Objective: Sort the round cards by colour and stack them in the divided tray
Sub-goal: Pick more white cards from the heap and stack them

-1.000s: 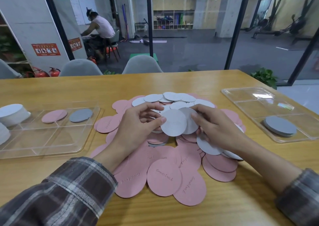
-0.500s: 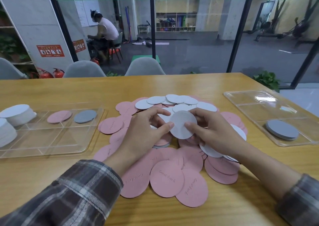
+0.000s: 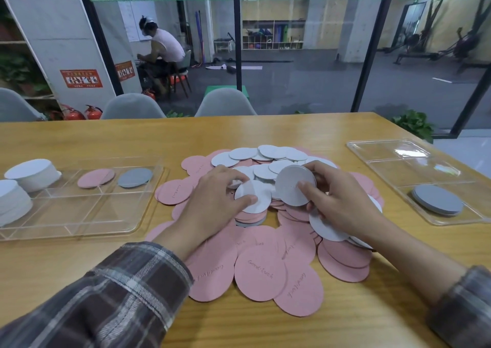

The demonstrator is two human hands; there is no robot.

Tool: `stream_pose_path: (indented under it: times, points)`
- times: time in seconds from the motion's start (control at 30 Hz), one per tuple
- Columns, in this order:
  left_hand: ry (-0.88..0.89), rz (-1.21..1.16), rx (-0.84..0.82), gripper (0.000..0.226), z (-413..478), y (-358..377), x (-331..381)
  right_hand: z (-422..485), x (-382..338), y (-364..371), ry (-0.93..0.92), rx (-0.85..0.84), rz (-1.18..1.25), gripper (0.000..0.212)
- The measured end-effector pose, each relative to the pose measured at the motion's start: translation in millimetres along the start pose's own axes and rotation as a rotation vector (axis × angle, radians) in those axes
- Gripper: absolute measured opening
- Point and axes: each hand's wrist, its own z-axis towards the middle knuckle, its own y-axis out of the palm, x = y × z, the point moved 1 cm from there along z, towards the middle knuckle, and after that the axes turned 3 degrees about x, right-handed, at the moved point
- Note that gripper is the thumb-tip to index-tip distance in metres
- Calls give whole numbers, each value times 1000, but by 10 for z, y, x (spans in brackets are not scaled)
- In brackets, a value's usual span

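White card (image 3: 295, 185), thin and matte, is tilted up and pinched in the right hand (image 3: 342, 204). The left hand (image 3: 212, 201) pinches a second card (image 3: 253, 199), white, lying flat on the pile (image 3: 260, 273) mid-tabletop. Risk: thin cards stick together or slip, pink ones ride along and end up missorted. Left tray (image 3: 66, 209) at 9 o'clock, right tray (image 3: 393, 167) at 3 o'clock, both partly filled.

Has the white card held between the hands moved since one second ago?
Yes. The white card, now pinched by the right hand alone, has moved slightly to the right, closer to the grey stack.
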Motion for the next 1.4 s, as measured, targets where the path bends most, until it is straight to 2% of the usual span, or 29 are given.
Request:
stream_pose_path:
  times: [0.1, 0.3, 0.6, 0.77, 0.9, 1.03, 1.17, 1.23, 1.3, 1.4]
  points:
    - [-40, -189, 42, 18, 8, -26, 33, -6, 2, 1, 7, 4, 36, 11]
    - [-86, -480, -34, 13, 2, -64, 113, -5, 26, -4, 14, -15, 36, 13]
    - [-187, -626, 7, 10, 0, -10, 136, 5, 28, -3, 20, -27, 76, 16]
    - [-197, -545, 46, 17, -78, 57, 221, -36, -16, 66, 32, -166, 205, 11]
    - [-170, -515, 57, 20, -124, 78, 307, -60, -68, 105, 22, -207, 202, 13]
    - [-84, -423, 68, 18, -128, 107, 339, -67, -49, 108, -7, -161, 128, 9]
    - [78, -102, 126, 12, -39, 87, 157, -36, -20, 55, -54, -48, 62, 10]
    - [49, 79, 52, 29, 18, 70, -12, -22, -8, 21, -68, -17, 17, 8]
    - [-41, 162, -55, 44, 31, 59, -114, -22, 2, 7, -79, -10, -16, 6]
    - [-83, 187, -95, 43, 30, 50, -116, -35, -2, 9, -88, -13, -36, 6]
